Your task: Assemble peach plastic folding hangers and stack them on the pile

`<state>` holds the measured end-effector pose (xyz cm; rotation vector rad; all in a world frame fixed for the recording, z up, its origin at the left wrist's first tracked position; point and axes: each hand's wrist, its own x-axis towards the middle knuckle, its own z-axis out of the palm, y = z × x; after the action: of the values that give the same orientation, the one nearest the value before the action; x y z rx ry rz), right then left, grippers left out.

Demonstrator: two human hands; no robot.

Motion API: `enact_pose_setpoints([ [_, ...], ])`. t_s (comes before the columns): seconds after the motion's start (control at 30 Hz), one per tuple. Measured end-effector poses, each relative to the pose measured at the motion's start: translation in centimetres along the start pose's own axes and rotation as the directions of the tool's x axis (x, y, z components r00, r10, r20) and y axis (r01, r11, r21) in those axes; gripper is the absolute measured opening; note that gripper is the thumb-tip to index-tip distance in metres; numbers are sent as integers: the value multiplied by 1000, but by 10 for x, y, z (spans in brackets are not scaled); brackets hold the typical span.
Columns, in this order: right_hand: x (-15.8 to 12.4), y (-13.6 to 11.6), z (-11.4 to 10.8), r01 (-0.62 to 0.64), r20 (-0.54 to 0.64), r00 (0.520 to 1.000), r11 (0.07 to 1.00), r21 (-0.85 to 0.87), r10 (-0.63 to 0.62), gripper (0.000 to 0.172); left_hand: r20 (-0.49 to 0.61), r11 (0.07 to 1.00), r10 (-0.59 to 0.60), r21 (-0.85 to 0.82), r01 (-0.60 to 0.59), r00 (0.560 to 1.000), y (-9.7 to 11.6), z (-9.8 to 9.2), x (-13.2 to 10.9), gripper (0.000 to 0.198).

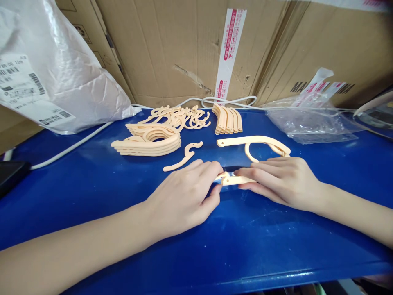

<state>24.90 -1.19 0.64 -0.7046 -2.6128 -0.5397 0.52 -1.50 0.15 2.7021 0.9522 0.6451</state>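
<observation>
My left hand [187,192] is closed, with thumb and forefinger pinching the left end of a cream plastic hanger piece. My right hand [285,180] grips the cream hanger arm [235,180] from the other side, its fingertips pressed along the arm. The two pieces meet between my hands, but fingers hide most of the joint. A loose cream hook [187,155] lies just beyond my left hand. Behind my right hand rests another curved hanger arm [245,141] with a ring-shaped part, partly covered by my fingers.
Stacked hanger arms [147,141], a heap of hooks [184,116] and a row of curved arms [229,119] sit at the back of the blue table [196,254]. A white parcel bag [61,65], clear plastic bag [310,119], cables and cardboard boxes [172,45] stand around.
</observation>
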Motion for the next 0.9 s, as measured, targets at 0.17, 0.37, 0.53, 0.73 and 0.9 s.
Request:
enact_pose_setpoints([
  [0.17, 1, -1, 0, -17, -27, 999, 999, -36, 16, 18, 54, 999, 31, 15, -32, 998, -1, -1, 1, 12],
  [0.37, -1, -3, -1, -5, -24, 1000, 999, -45, 4, 23, 83, 983, 126, 120, -136, 989, -7, -1, 1, 20],
  [0.53, -3, -4, 0, 2, -15, 1000, 1000, -9, -2, 17, 95, 985, 124, 113, -134, 988, -11, -2, 2, 27],
  [0.73, -3, -3, 2, -7, -20, 1000, 1000, -12, 6, 18, 143, 990, 41, 128, -59, 989, -9, -4, 2, 26],
  [0.9, -3, -3, 2, -4, -18, 1000, 999, -41, 3, 22, 156, 987, 35, 149, -59, 987, -5, -6, 3, 25],
])
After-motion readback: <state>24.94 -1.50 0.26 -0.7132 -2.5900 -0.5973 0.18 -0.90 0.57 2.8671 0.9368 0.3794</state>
